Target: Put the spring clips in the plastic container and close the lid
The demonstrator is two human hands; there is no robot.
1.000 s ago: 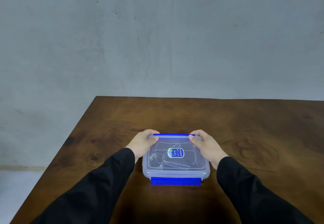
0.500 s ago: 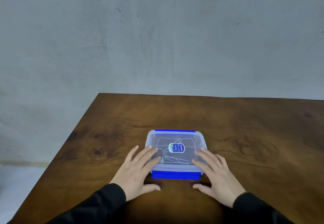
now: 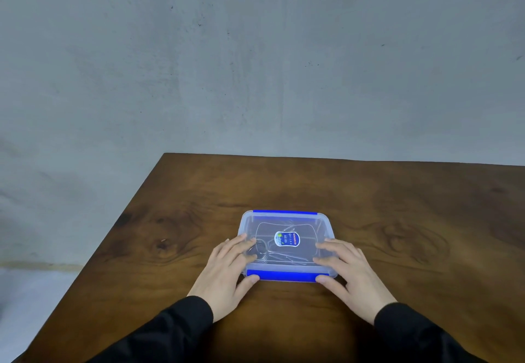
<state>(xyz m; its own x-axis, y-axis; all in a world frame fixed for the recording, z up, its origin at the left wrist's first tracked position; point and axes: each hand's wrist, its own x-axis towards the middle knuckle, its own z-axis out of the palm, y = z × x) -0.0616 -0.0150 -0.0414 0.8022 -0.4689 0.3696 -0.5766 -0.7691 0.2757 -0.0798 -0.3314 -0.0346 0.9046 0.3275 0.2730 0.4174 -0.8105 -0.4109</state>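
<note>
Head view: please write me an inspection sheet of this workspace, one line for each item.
Surface: brown wooden table, bare around the box.
Job's things: clear plastic box with lid on; far blue latch and near blue latch both visible; metal spring clips seen inside through the lid.
Clutter: nothing seen.
Grippers: left hand and right hand lie flat, fingers on the lid's near corners, thumbs at the near latch; whether it is snapped shut I cannot tell.
Cables: nothing seen.
Surroundings: grey wall behind; pale floor at left.
</note>
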